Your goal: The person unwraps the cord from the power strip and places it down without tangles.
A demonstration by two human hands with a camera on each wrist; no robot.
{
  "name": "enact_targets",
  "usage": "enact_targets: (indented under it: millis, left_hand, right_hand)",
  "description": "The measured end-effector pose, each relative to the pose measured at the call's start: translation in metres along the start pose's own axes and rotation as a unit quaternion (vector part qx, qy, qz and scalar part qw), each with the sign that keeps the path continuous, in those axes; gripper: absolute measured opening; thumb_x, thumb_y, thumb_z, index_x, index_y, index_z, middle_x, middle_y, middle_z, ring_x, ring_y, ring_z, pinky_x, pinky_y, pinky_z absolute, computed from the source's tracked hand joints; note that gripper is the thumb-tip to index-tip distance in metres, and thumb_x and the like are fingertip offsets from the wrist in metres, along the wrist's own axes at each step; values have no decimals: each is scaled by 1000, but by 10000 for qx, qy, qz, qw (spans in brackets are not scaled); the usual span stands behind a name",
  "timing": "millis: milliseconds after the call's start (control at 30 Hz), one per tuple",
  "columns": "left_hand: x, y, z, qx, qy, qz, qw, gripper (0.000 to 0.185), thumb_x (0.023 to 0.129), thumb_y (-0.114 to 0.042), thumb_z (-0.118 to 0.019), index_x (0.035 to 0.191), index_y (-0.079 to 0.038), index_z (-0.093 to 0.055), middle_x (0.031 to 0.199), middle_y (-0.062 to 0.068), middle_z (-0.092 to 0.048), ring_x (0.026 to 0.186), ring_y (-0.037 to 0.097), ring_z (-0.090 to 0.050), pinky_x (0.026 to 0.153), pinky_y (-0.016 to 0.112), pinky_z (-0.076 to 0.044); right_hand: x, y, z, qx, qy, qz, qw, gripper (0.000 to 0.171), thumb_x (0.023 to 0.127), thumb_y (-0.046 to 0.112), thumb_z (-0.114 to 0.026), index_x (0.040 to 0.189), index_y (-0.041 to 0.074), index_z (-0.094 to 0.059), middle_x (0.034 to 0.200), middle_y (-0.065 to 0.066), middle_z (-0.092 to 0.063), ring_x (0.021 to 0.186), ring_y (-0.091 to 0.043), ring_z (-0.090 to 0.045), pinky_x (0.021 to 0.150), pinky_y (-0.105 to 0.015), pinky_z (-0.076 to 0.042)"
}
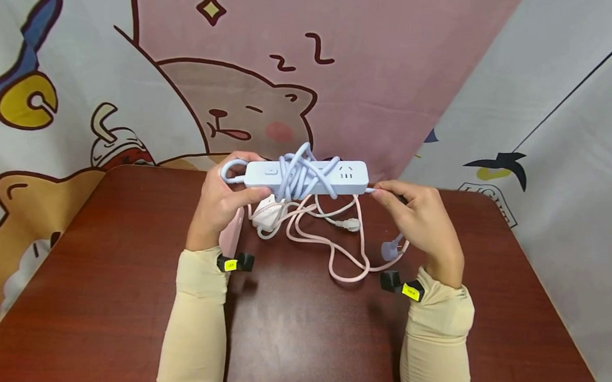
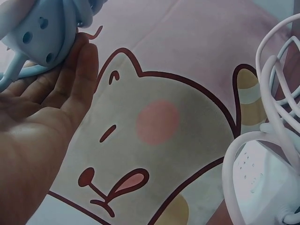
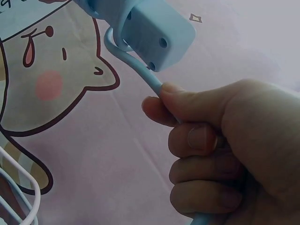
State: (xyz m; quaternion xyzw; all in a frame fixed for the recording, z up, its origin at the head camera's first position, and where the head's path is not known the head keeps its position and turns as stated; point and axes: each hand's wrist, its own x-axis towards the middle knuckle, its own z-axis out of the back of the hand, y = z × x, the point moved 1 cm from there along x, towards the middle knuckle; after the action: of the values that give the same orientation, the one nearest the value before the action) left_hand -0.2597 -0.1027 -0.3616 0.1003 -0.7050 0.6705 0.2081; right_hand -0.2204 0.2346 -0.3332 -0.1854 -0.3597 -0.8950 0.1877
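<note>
A light blue power strip (image 1: pixel 349 174) is held level above the table, its blue cord (image 1: pixel 297 177) wound in loops round the middle. My left hand (image 1: pixel 244 178) grips its left end, thumb in front and fingers behind; the left wrist view shows that end (image 2: pixel 37 33) lying against my fingers (image 2: pixel 79 75). My right hand (image 1: pixel 382 190) pinches the blue cord (image 3: pixel 140 70) just past the strip's right end (image 3: pixel 157 35), fingers (image 3: pixel 201 140) curled round it. The blue plug (image 1: pixel 389 249) hangs below that hand.
On the red-brown table (image 1: pixel 109 293) under the strip lie a white power strip (image 1: pixel 266 215) and tangled white and pink cables (image 1: pixel 340 258). The white strip also shows in the left wrist view (image 2: pixel 262 183). A cartoon cloth backdrop (image 1: pixel 280 88) hangs close behind the table.
</note>
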Motion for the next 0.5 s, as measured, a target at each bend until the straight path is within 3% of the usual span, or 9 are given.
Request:
enact_targets:
  millis: [267, 500]
  left_hand:
    - [-1, -1, -2, 174, 328, 53, 9993, 42, 76, 3, -81, 115, 0, -66, 94, -1, -71, 79, 11, -64, 67, 22, -54]
    - [-1, -2, -6, 194, 666, 101, 9975, 43, 76, 3, -81, 115, 0, -65, 98, -2, -71, 82, 13, -63, 69, 23, -54]
  right_hand:
    - [0, -1, 1, 17, -145, -204, 9997, 18, 97, 16, -70, 107, 4, -78, 97, -13, -78, 75, 3, -54, 74, -11, -43]
    - [0, -2, 2, 117, -432, -205, 9988, 16, 96, 14, -71, 105, 3, -79, 98, -15, -78, 77, 10, -55, 74, -9, -42]
